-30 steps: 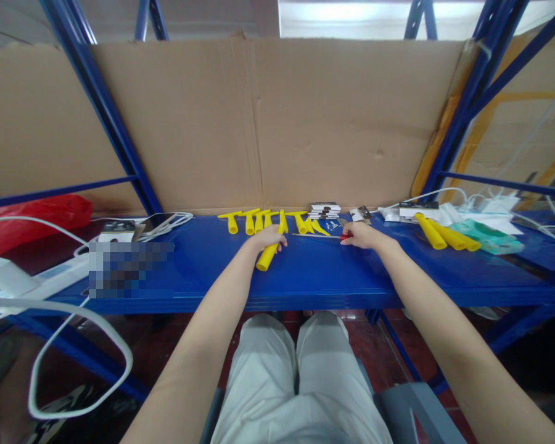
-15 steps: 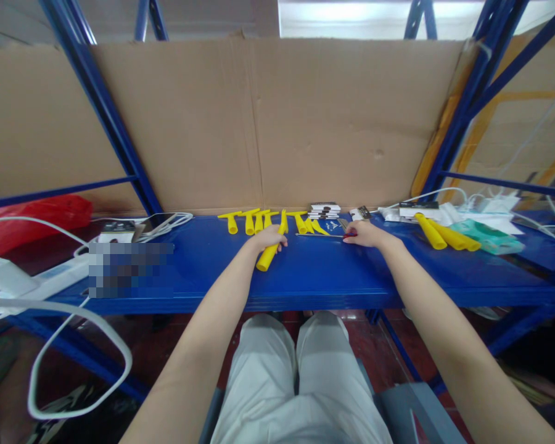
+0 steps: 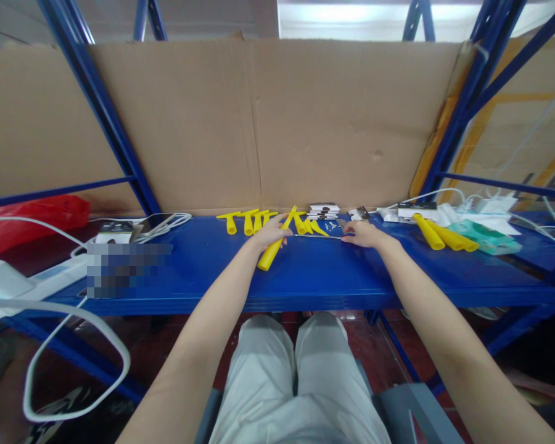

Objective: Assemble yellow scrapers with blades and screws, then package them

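Note:
My left hand [image 3: 272, 234] is closed round a yellow handled tool [image 3: 269, 254], tilted with its wide end toward me. Closed fingers of my right hand [image 3: 358, 234] hold a thin metal rod [image 3: 319, 237] that lies level and points left, its tip close to the yellow tool. Several yellow T-shaped pieces [image 3: 231, 224] stand in a row behind my left hand, and more yellow pieces [image 3: 300, 223] lie between my hands. A stack of small black-and-white packs [image 3: 322, 211] sits behind them.
On the right of the blue shelf [image 3: 324, 274] are yellow tubes [image 3: 448, 235], a green plastic packet [image 3: 488, 237] and white cables. A white power strip [image 3: 58, 280], a red bag [image 3: 37, 219] and coiled cable [image 3: 169, 225] are at left. Cardboard [image 3: 259, 123] stands behind.
The yellow tool in my left hand has turned, its far end swinging to the right. My right hand has barely moved.

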### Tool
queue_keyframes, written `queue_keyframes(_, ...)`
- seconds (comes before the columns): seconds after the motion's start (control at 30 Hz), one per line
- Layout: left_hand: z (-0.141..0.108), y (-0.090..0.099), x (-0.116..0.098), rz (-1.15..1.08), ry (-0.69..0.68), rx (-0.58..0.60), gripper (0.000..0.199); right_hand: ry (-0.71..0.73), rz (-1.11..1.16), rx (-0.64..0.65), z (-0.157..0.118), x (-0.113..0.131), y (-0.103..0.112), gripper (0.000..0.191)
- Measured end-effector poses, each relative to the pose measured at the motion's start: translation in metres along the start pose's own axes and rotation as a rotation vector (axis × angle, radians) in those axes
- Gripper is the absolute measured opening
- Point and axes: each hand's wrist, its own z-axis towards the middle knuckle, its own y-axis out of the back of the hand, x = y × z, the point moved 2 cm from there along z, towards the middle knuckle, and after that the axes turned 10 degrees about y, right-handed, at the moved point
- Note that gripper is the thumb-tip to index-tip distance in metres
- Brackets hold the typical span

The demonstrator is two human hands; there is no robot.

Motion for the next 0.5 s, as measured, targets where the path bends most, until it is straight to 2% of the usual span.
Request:
queue_keyframes(0.1,-0.004,0.003,-0.004,0.000,-0.117,0.067,0.072,-0.019,0.009,0.015,-0.001,0.004,0.003,0.021)
queue_keyframes(0.17,-0.004,0.004,-0.004,0.086,-0.165,0.048,0.070,-0.020,0.006,0.017,-0.002,0.006,0.004,0.021)
queue_keyframes(0.33,0.003,-0.007,0.001,0.544,-0.300,-0.125,0.056,-0.018,-0.023,0.011,-0.002,0.008,0.004,0.021)
queue_keyframes(0.5,0.004,-0.019,0.005,0.855,-0.316,-0.133,0.058,-0.005,-0.023,0.019,-0.001,0.008,0.003,0.021)
